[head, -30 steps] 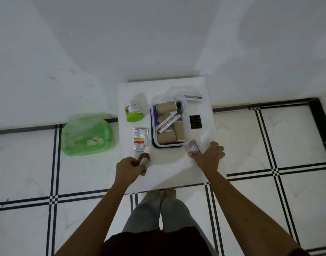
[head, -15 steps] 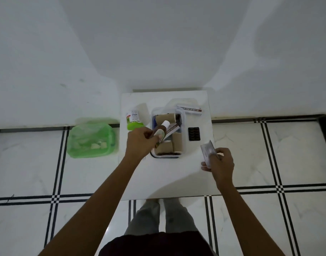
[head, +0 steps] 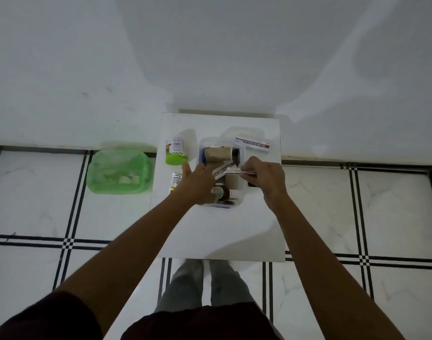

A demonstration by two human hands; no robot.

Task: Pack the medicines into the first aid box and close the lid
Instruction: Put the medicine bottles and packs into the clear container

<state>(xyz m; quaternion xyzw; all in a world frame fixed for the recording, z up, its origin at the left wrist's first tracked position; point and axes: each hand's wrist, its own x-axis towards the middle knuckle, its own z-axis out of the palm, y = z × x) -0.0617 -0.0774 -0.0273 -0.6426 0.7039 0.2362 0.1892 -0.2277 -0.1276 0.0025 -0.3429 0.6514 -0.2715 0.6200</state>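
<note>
The clear first aid box [head: 222, 205] stands in the middle of a small white table [head: 217, 231]. It holds tan bandage rolls [head: 218, 153], a slanted ointment carton [head: 222, 168] and a brown bottle [head: 224, 192] lying on its side at the front. My left hand [head: 197, 182] hovers over the box's left side with fingers apart, right beside the bottle. My right hand [head: 265, 176] holds a flat silver pill strip [head: 237, 171] over the box's middle. A green-capped white bottle [head: 174, 152], a small sachet [head: 175, 179] and a long ointment carton [head: 253, 144] lie outside the box.
A clear lid [head: 244, 132] lies behind the box, under the long carton. A green plastic basket [head: 119, 171] sits on the tiled floor left of the table. A white wall rises just behind the table. My feet show below its near edge.
My left hand carried the brown bottle from the table's front to the box, where it now lies. My right hand lifted the pill strip and moved it left over the box.
</note>
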